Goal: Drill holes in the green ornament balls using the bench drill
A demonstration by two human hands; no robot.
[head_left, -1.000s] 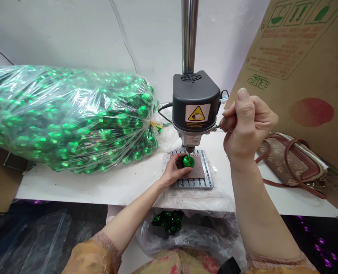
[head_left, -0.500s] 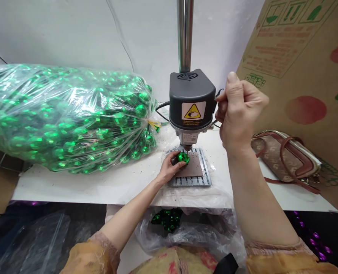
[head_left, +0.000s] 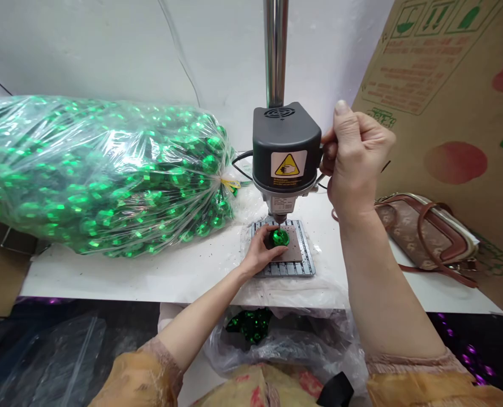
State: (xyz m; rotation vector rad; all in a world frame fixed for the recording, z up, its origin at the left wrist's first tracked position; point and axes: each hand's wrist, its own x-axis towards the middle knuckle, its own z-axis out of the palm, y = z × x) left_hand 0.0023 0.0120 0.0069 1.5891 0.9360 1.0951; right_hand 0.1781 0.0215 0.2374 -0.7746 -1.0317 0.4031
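Note:
A shiny green faceted ball (head_left: 280,237) sits on the brown pad (head_left: 294,249) over the slotted metal base of a drill press (head_left: 286,135). Thumb and fingers of my left hand (head_left: 261,249) grip the ball from its left side. The drill's tip is directly above the ball and seems to meet its top. My right hand (head_left: 355,152) is closed in a fist around the lever at the right of the black motor housing; the lever is mostly hidden by the fingers.
A clear bag (head_left: 107,175) full of green balls lies on the white table (head_left: 149,277) at left. A patterned handbag (head_left: 425,234) and a cardboard box (head_left: 429,113) stand at right. More green balls (head_left: 250,326) lie in plastic below the table edge.
My left hand has moved slightly right with the green ball, now beneath the drill tip. My right hand has shifted slightly up and left, still at the lever.

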